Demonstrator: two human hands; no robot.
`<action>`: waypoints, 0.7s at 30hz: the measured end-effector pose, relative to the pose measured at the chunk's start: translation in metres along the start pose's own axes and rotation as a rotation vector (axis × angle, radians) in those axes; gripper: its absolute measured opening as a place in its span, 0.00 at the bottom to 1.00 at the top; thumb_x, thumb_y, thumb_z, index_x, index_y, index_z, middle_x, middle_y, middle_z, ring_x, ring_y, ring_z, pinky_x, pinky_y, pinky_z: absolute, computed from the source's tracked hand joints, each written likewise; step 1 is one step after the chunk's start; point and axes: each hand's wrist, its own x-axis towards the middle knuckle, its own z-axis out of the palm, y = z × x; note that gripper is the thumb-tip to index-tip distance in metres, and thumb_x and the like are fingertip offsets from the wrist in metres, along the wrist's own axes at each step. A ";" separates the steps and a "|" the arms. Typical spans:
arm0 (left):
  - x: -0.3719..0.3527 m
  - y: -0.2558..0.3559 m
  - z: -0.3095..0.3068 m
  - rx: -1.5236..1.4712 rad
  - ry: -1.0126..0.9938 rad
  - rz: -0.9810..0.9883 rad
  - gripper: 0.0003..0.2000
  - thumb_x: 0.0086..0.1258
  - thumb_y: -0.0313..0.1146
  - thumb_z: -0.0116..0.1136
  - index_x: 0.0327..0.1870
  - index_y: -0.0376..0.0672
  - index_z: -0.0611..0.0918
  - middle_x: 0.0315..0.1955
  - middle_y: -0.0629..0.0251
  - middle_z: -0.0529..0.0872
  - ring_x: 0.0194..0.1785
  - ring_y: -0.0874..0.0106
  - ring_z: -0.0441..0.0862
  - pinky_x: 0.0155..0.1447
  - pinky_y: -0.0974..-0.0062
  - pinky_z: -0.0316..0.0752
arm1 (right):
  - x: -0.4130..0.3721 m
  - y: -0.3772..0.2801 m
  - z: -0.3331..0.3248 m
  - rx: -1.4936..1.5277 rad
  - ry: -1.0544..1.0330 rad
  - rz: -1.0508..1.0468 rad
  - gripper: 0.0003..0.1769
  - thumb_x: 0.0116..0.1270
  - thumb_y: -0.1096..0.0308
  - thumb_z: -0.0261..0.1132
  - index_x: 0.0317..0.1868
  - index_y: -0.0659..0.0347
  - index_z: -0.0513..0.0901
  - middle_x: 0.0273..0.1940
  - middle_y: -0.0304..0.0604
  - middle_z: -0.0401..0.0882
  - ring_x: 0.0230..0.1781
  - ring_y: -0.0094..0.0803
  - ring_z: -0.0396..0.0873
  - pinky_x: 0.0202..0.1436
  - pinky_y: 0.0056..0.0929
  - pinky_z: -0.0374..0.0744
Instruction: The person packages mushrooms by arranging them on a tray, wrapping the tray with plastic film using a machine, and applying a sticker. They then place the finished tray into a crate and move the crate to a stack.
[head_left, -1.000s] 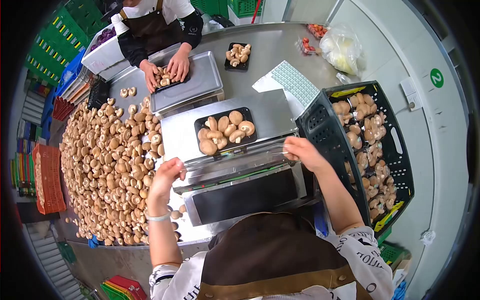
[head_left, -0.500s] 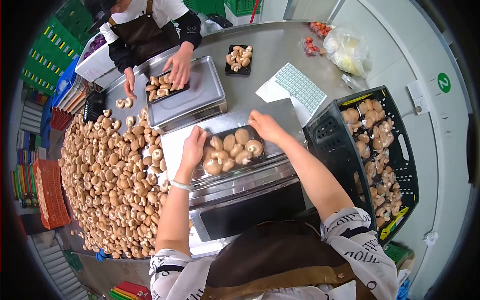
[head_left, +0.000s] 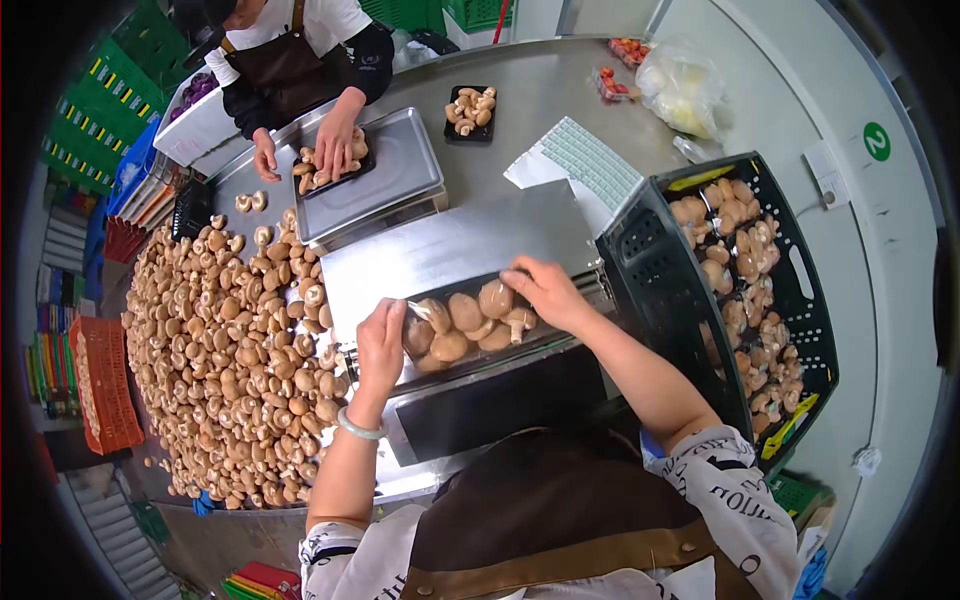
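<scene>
A black tray of brown mushrooms [head_left: 466,326] covered in clear film lies in front of me, over the near edge of the metal wrapping machine [head_left: 440,245]. My left hand [head_left: 382,345] is closed at the tray's left end, with film bunched beside its fingers. My right hand [head_left: 546,290] pinches the far right corner, thumb and fingers together. The tray's underside is hidden. Directly beyond the machine, a flat-topped scale [head_left: 405,165] carries another black tray of mushrooms [head_left: 350,165], where a co-worker's hand [head_left: 338,135] rests on the mushrooms.
Loose mushrooms [head_left: 230,370] are heaped on the left. A black crate [head_left: 640,240] at my right holds wrapped mushroom trays. A filled tray [head_left: 470,112], a sheet of labels [head_left: 590,160] and a plastic bag [head_left: 682,90] lie on the steel table [head_left: 540,80].
Both my hands have drawn the mushroom tray nearer to me, onto the machine's front edge. The co-worker's hand has moved slightly lower over the tray on the scale.
</scene>
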 end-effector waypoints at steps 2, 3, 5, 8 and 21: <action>-0.012 0.030 -0.012 -0.045 0.006 -0.017 0.17 0.78 0.37 0.48 0.28 0.33 0.75 0.15 0.63 0.66 0.22 0.77 0.59 0.27 0.72 0.60 | -0.011 -0.020 -0.012 0.076 -0.018 0.068 0.21 0.72 0.53 0.59 0.43 0.67 0.81 0.30 0.52 0.81 0.32 0.34 0.79 0.40 0.34 0.76; -0.021 0.040 -0.017 -0.055 -0.008 -0.039 0.17 0.78 0.37 0.49 0.28 0.33 0.76 0.15 0.67 0.66 0.22 0.80 0.58 0.26 0.75 0.58 | -0.020 -0.026 -0.015 0.117 -0.022 0.090 0.21 0.72 0.53 0.59 0.44 0.68 0.81 0.32 0.50 0.82 0.34 0.32 0.79 0.42 0.33 0.76; -0.041 0.062 -0.025 -0.118 -0.101 -0.240 0.18 0.78 0.38 0.49 0.28 0.34 0.78 0.15 0.73 0.67 0.23 0.83 0.59 0.26 0.78 0.57 | -0.039 -0.034 -0.014 0.202 -0.032 0.131 0.22 0.72 0.54 0.59 0.48 0.68 0.81 0.35 0.48 0.83 0.36 0.28 0.78 0.45 0.30 0.76; -0.077 0.049 -0.015 -0.281 -0.202 -0.482 0.20 0.78 0.43 0.49 0.30 0.35 0.80 0.17 0.78 0.69 0.24 0.85 0.61 0.27 0.81 0.58 | -0.075 -0.019 -0.011 0.251 -0.162 0.259 0.24 0.73 0.53 0.58 0.49 0.70 0.81 0.40 0.48 0.84 0.41 0.29 0.78 0.49 0.31 0.75; -0.160 -0.073 0.068 -0.035 0.150 -0.210 0.08 0.73 0.34 0.57 0.41 0.37 0.76 0.24 0.66 0.78 0.25 0.77 0.71 0.28 0.73 0.66 | -0.160 0.090 0.031 0.041 0.069 0.473 0.14 0.69 0.62 0.64 0.44 0.65 0.74 0.30 0.49 0.82 0.31 0.39 0.82 0.37 0.34 0.77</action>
